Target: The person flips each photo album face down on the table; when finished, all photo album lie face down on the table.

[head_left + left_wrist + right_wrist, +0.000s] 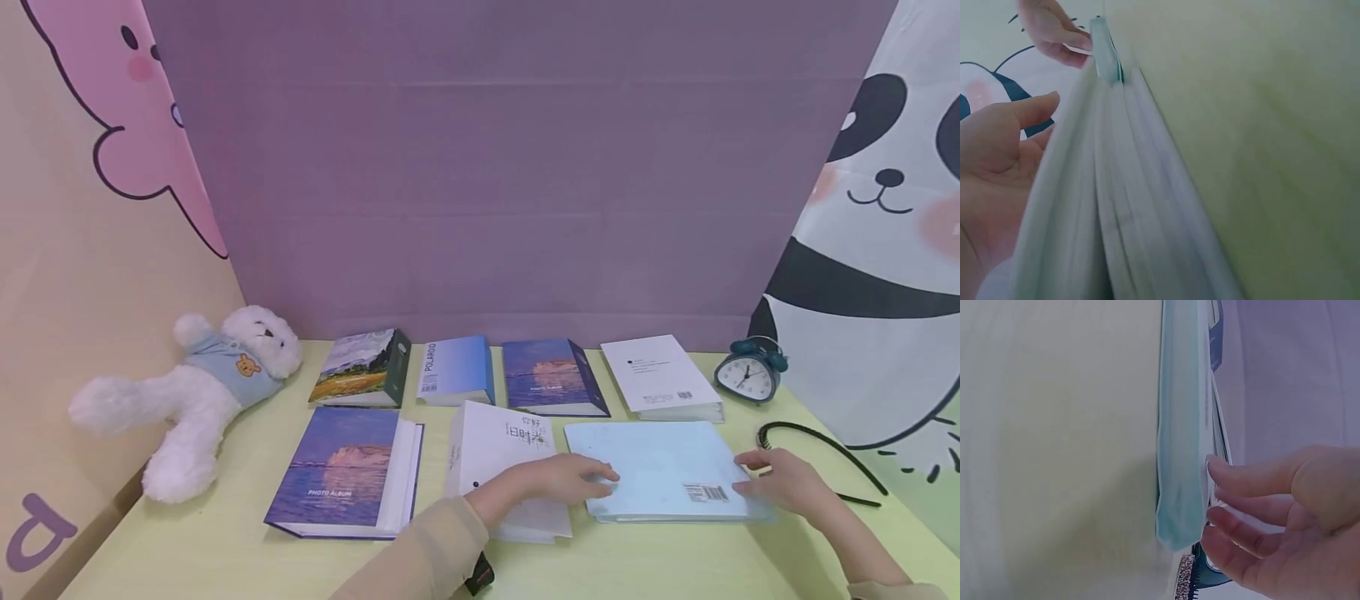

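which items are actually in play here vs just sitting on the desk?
In play:
left hand, resting on the light blue album
right hand, at that album's right edge
light blue album
white album, beside it, under the left forearm

Lying about:
five other albums, e.g. the big sea-picture album
teddy bear
alarm clock
black headband

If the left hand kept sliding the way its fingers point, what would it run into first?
The left hand points right, across the light blue album. Going straight on, it would probably meet the right hand at the album's far edge, though depth is hard to judge.
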`<state>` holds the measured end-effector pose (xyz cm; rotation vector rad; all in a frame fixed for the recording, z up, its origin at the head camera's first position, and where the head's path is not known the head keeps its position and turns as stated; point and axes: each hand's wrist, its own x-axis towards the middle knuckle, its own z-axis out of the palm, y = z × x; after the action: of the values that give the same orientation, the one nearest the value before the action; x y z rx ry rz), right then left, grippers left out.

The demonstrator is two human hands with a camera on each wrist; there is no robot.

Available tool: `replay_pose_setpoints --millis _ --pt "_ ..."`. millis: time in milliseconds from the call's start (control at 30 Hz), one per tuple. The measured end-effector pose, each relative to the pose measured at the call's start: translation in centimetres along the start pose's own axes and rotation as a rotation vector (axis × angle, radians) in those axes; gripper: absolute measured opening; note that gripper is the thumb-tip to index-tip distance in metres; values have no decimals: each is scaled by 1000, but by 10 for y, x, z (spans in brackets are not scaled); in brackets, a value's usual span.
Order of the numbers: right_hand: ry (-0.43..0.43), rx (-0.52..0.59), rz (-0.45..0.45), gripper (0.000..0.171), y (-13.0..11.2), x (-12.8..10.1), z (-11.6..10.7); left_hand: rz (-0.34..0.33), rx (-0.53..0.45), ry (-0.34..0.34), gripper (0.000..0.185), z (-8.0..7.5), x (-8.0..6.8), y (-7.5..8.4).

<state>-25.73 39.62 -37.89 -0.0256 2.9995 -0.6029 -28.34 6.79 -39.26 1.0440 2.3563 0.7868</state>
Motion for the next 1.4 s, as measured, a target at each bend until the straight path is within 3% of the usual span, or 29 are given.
replay_pose_setpoints --millis 133,367,733,1033,1267,1400 --pt "35 43 -56 51 -7 -1 -1 43 55 58 41 -7 -8 -10" --pt "148 129 -193 48 -34 -1 4 68 -125 220 47 -24 -31 -26" --pt "271 218 -415 33 -96 12 27 40 -238 424 47 -45 -70 -51" --pt "180 248 -502 41 -136 22 46 -3 -210 500 45 -54 -90 -75" --pt "77 280 -595 42 -156 29 61 -54 -192 482 51 -57 -106 -86" --pt "40 287 -638 51 -166 34 71 -78 -189 466 55 -58 -114 -93"
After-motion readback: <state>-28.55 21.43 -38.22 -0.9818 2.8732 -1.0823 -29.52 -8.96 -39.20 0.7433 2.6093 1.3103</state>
